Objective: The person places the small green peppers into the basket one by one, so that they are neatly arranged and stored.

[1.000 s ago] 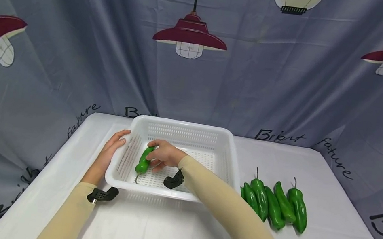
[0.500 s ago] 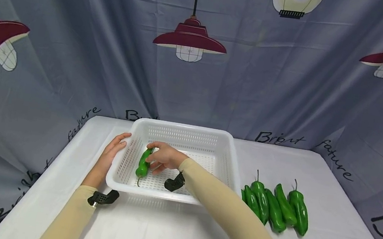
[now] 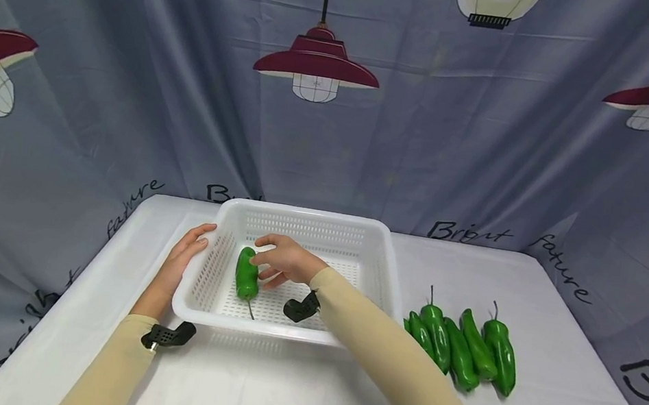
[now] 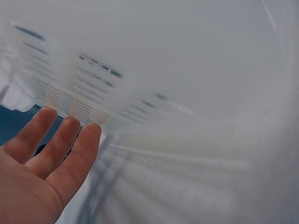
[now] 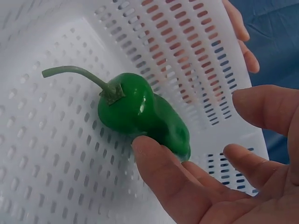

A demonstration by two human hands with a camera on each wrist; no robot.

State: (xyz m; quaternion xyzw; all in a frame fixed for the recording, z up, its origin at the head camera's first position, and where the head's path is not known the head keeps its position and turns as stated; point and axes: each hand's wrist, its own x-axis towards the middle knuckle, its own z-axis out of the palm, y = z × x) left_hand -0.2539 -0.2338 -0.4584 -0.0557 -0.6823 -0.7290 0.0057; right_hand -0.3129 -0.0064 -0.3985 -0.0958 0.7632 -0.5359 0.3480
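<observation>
A green pepper (image 3: 247,273) is lying newly turned, apparently released, in a white basket (image 3: 310,214) near the far edge of the table (image 3: 272,396), the right hand (image 3: 290,258) hovering loose-fingered beside it, the left hand (image 3: 172,269) resting straight-fingered against the basket.

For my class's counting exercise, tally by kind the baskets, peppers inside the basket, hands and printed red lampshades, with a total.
White basket: 1
Green pepper inside it: 1
Left hand and right hand: 2
Red lampshades: 3
Total: 7
</observation>
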